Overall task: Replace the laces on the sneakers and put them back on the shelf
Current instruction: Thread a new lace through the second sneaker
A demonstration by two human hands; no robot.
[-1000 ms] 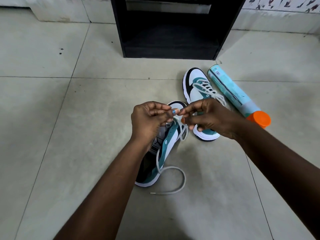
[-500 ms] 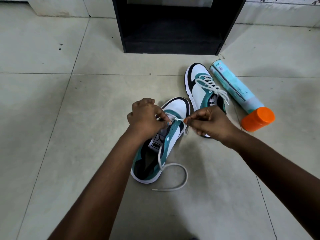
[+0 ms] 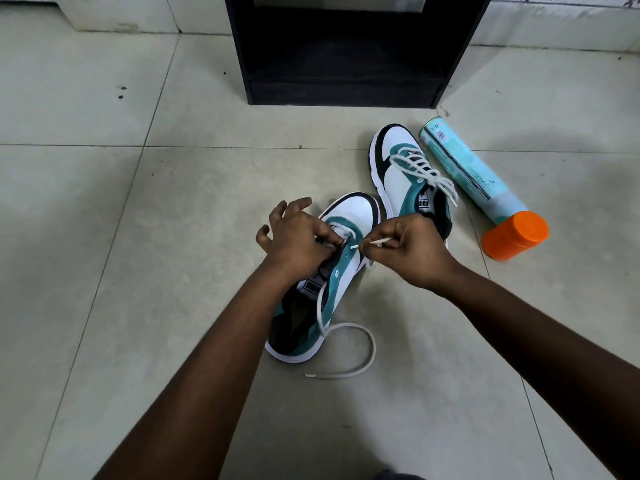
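A white, teal and black sneaker [image 3: 349,216] lies on the floor below my hands, only partly laced. My left hand [image 3: 294,237] pinches its eyelet flap near the tongue, with the outer fingers spread. My right hand [image 3: 408,247] pinches the tip of the white lace [image 3: 346,341] and points it at an eyelet. The lace's other end trails in a loop on the tiles beside the heel. The second sneaker [image 3: 398,168], fully laced, lies just beyond, toe pointing at the black shelf [image 3: 346,77].
A teal spray can [image 3: 474,174] with an orange cap [image 3: 516,233] lies on the floor to the right of the laced sneaker. The black shelf's open bottom compartment faces me. Pale floor tiles [image 3: 121,271] surround everything.
Both hands have come down from above the shoe onto its eyelets. My right hand now holds the lace tip at an eyelet, and my left hand's outer fingers have spread.
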